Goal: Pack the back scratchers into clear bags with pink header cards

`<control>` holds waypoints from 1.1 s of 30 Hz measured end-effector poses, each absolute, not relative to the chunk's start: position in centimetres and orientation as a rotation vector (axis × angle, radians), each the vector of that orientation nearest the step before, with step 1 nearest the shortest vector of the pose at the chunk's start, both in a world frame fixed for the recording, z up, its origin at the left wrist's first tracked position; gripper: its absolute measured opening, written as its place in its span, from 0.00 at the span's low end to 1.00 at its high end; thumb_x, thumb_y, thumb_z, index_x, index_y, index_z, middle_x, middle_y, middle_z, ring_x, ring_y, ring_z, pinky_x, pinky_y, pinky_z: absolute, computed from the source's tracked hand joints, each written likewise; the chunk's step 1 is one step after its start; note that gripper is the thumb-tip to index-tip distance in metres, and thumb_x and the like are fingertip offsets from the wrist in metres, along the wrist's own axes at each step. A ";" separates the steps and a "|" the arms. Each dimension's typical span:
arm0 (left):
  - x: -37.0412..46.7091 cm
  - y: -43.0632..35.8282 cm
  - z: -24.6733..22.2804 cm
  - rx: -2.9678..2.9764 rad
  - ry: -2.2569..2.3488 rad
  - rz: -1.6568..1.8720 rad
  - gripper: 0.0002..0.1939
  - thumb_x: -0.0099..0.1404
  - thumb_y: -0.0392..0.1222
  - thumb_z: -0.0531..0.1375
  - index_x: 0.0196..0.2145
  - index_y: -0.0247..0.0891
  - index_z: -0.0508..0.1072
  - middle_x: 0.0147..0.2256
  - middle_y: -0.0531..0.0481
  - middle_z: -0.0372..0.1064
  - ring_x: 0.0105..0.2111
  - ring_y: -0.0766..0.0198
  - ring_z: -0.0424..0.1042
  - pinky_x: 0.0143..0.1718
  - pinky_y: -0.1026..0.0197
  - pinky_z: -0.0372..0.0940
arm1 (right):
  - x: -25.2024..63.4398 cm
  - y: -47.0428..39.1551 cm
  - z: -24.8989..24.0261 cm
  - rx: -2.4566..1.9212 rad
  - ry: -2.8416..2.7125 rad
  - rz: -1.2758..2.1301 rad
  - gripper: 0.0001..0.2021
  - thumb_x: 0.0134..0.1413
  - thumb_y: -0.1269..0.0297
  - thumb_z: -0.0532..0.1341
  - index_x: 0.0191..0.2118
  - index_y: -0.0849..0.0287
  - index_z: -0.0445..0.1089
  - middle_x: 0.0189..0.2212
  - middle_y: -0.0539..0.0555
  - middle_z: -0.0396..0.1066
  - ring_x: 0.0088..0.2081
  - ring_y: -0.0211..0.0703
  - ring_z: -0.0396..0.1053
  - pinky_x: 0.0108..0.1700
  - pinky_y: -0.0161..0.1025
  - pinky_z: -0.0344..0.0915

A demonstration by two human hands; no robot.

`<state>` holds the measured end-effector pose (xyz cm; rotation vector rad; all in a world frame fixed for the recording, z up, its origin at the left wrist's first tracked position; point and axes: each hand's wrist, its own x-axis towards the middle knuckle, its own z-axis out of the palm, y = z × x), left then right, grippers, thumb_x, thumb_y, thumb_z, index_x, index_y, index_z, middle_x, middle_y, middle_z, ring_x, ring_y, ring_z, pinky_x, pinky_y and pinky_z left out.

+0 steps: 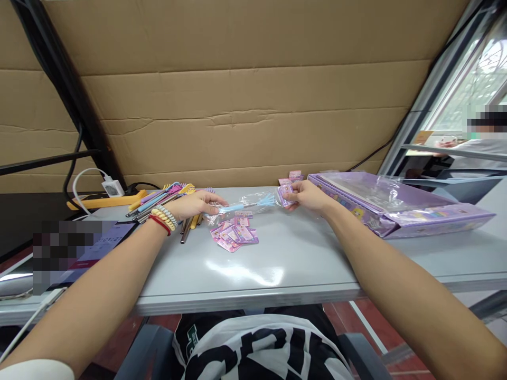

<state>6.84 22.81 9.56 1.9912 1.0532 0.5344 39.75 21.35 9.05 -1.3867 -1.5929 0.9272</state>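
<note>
A clear plastic bag with a light-blue fork-like item (247, 205) inside lies stretched between my hands. My left hand (199, 204) is closed on the bag's left end. At the bag's right end, my right hand (304, 195) pinches a small purple card (284, 195). Below the bag, a loose pile of pink and purple cards (235, 233) rests on the table. Colourful utensils with metal rods (158, 200) lie behind and beside my left hand. More small cards (295, 174) sit just behind my right hand.
An open purple box (396, 203) with clear plastic stands on the right of the grey table (277, 274). At left are a white charger (113, 187), a yellow object (101, 202) and a tablet-like screen (99, 248). Cardboard (245, 95) rises behind. A person (481, 150) is at far right.
</note>
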 end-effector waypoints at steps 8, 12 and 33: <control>9.5 20.7 9.7 1.920 0.988 0.610 0.18 0.49 0.41 0.66 0.39 0.38 0.77 0.35 0.49 0.74 0.34 0.61 0.69 0.36 0.60 0.64 | 39.3 21.9 8.9 -1.415 -1.383 0.539 0.13 0.45 0.63 0.67 0.36 0.63 0.67 0.32 0.56 0.72 0.29 0.39 0.69 0.30 0.36 0.69; 11.3 20.4 8.8 1.709 0.970 0.917 0.18 0.52 0.40 0.63 0.42 0.34 0.74 0.32 0.48 0.71 0.30 0.64 0.68 0.32 0.60 0.66 | 38.6 21.5 8.9 -1.335 -1.428 0.230 0.17 0.43 0.60 0.66 0.38 0.60 0.63 0.36 0.55 0.70 0.34 0.40 0.67 0.36 0.38 0.67; 14.5 18.2 7.6 1.510 0.801 0.918 0.12 0.52 0.36 0.65 0.36 0.31 0.75 0.29 0.48 0.73 0.29 0.66 0.69 0.34 0.61 0.64 | 32.3 17.8 8.2 -1.190 -2.103 0.840 0.22 0.47 0.46 0.61 0.19 0.61 0.64 0.16 0.48 0.62 0.20 0.32 0.57 0.23 0.33 0.53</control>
